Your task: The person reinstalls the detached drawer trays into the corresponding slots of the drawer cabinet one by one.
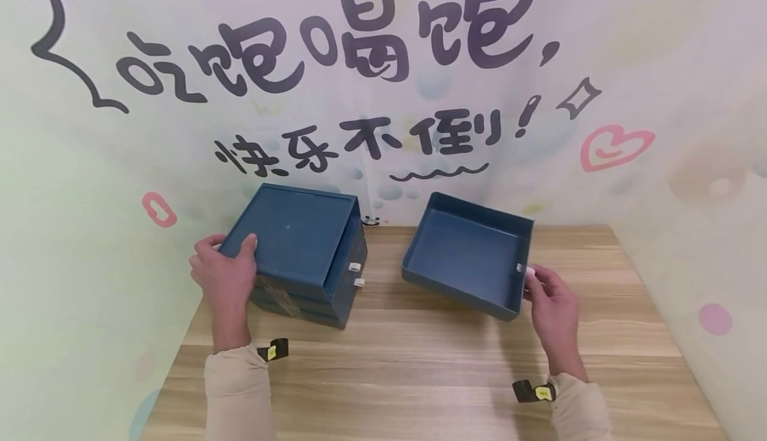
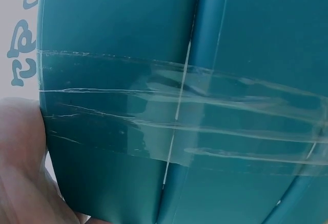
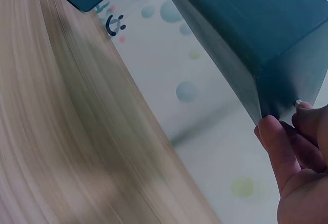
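Note:
A blue drawer cabinet [image 1: 293, 228] stands at the left of the wooden table, its top drawer slot open on the right side. My left hand [image 1: 224, 271] grips its left end, thumb on the top and fingers behind; in the left wrist view, clear tape [image 2: 154, 116] runs across the cabinet's side. To the right, an empty blue drawer [image 1: 467, 248] hangs above the table, slightly tilted. My right hand [image 1: 552, 301] pinches the drawer's front by its small white pull [image 1: 528, 270]; the right wrist view shows the fingers at the drawer's edge.
Two white pulls [image 1: 357, 274] stick out from the cabinet's right side. A wall [image 1: 383, 208] with printed lettering closes off the back, and pale walls flank the wooden table [image 1: 395, 374].

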`<move>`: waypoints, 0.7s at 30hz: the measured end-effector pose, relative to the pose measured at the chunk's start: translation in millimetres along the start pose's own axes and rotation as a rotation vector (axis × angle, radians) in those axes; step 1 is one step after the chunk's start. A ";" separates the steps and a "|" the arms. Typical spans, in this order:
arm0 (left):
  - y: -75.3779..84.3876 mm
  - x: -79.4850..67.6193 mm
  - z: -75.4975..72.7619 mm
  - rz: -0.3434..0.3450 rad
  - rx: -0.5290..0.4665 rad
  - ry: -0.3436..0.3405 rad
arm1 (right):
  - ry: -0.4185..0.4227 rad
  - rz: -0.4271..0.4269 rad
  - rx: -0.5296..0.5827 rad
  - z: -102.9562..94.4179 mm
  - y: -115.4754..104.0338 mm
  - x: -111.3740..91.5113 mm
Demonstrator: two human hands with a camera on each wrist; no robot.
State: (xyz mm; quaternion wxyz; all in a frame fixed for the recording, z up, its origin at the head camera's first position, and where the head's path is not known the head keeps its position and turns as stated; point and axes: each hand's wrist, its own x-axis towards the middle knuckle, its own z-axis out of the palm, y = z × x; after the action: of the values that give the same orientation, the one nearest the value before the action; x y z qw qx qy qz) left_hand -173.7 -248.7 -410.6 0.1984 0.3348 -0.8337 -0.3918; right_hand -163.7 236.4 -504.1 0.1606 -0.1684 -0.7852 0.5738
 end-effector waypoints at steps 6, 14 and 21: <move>-1.4 0.7 0.3 -0.005 -0.002 -0.004 | -0.019 -0.015 0.011 8.7 -3.5 -3.7; -0.8 0.8 0.4 -0.015 -0.009 -0.005 | -0.044 -0.021 0.003 17.2 -8.4 -9.0; -0.1 0.1 0.0 -0.014 -0.022 0.004 | -0.055 -0.038 -0.005 22.3 -12.4 -11.1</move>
State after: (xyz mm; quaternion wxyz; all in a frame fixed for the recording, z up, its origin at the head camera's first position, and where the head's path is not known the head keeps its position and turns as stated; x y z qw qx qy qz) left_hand -173.7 -248.8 -410.7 0.2012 0.3391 -0.8266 -0.4016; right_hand -164.7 209.0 -499.4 0.1494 -0.1380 -0.7939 0.5730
